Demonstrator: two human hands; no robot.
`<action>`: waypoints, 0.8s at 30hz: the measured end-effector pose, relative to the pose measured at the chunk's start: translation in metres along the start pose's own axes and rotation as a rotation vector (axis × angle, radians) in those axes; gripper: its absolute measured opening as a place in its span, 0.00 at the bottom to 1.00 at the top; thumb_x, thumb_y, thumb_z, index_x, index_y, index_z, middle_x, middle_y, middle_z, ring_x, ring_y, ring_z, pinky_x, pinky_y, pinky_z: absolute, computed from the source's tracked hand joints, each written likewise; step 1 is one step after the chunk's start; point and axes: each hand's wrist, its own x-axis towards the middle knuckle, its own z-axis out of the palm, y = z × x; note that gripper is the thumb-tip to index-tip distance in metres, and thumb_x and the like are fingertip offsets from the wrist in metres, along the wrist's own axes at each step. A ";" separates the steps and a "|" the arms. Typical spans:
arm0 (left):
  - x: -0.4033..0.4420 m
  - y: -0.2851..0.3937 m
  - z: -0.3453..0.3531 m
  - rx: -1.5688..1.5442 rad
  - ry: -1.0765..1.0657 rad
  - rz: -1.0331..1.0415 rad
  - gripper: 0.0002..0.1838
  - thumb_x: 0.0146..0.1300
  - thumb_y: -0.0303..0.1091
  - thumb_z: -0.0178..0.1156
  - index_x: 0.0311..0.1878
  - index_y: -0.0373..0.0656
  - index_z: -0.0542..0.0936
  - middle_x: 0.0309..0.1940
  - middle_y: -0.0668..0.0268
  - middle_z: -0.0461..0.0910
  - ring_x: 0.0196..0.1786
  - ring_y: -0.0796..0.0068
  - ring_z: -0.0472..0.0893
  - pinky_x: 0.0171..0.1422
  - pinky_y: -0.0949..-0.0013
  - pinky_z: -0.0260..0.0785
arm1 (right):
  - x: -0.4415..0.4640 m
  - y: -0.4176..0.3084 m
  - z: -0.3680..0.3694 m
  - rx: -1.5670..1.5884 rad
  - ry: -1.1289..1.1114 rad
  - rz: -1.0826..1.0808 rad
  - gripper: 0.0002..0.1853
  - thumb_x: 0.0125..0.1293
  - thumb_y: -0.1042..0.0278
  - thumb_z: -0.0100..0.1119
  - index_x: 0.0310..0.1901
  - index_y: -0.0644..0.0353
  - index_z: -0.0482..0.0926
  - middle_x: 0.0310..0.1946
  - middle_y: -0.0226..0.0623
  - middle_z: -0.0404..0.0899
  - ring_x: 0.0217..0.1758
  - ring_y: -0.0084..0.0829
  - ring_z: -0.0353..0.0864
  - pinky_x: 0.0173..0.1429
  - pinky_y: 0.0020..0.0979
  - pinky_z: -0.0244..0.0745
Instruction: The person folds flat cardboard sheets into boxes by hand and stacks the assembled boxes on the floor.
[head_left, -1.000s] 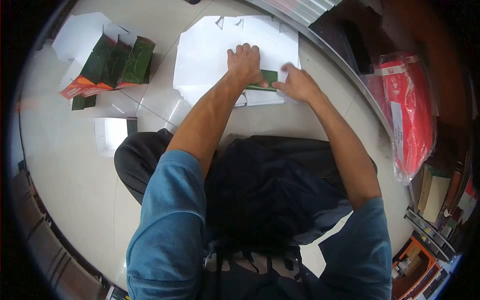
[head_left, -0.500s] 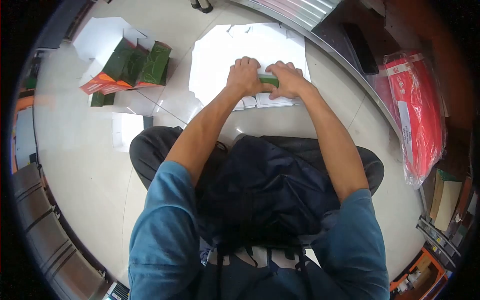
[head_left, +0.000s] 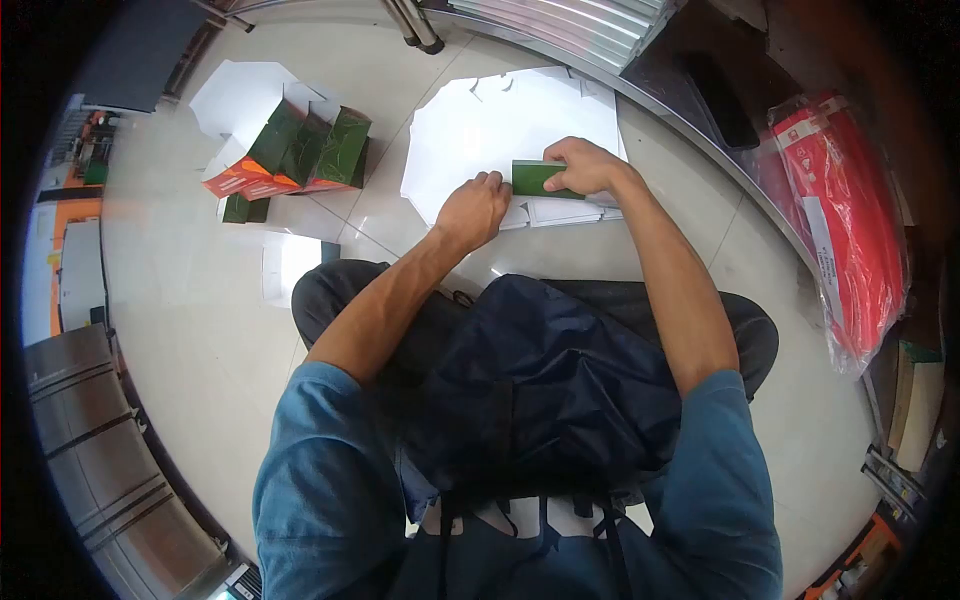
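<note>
A stack of flat white cardboard sheets (head_left: 480, 130) lies on the floor in front of my crossed legs. At its near edge a green cardboard flap (head_left: 530, 180) is folded up, showing its printed side. My right hand (head_left: 590, 168) grips this flap, thumb on the green face and fingers over the far side. Just left of the flap, my left hand (head_left: 474, 210) rests at the near edge of the sheets with its fingers curled together. What those fingers hold, if anything, is hidden.
Folded green and orange boxes with white insides (head_left: 285, 150) stand at the left. A small white open box (head_left: 292, 270) sits by my left knee. Red items in clear plastic (head_left: 845, 230) and a dark phone-like slab (head_left: 720, 105) lie right. Metal chair legs (head_left: 415, 25) stand beyond.
My hands have moved apart: the left has drawn back towards me and left, the right has shifted right along the flap. More of the green face now shows. The view has shifted slightly.
</note>
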 end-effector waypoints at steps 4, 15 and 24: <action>0.014 -0.015 0.011 -0.197 0.004 -0.033 0.13 0.49 0.23 0.60 0.41 0.34 0.82 0.38 0.50 0.81 0.45 0.51 0.81 0.51 0.57 0.76 | 0.003 0.007 0.011 0.013 -0.001 -0.025 0.17 0.53 0.64 0.73 0.43 0.62 0.82 0.38 0.45 0.83 0.43 0.40 0.81 0.48 0.38 0.73; 0.085 -0.041 -0.027 0.021 -0.330 -0.189 0.47 0.29 0.45 0.84 0.56 0.41 0.73 0.52 0.58 0.79 0.61 0.57 0.75 0.62 0.53 0.68 | 0.008 0.004 0.010 -0.038 -0.089 0.046 0.18 0.51 0.63 0.73 0.43 0.61 0.83 0.42 0.47 0.83 0.47 0.44 0.81 0.51 0.40 0.75; 0.079 -0.035 -0.020 0.038 -0.237 -0.190 0.46 0.30 0.43 0.84 0.57 0.42 0.71 0.56 0.58 0.73 0.64 0.58 0.71 0.61 0.53 0.69 | 0.013 -0.014 0.017 -0.115 -0.152 0.066 0.18 0.49 0.74 0.60 0.45 0.59 0.84 0.43 0.49 0.85 0.47 0.46 0.84 0.53 0.40 0.78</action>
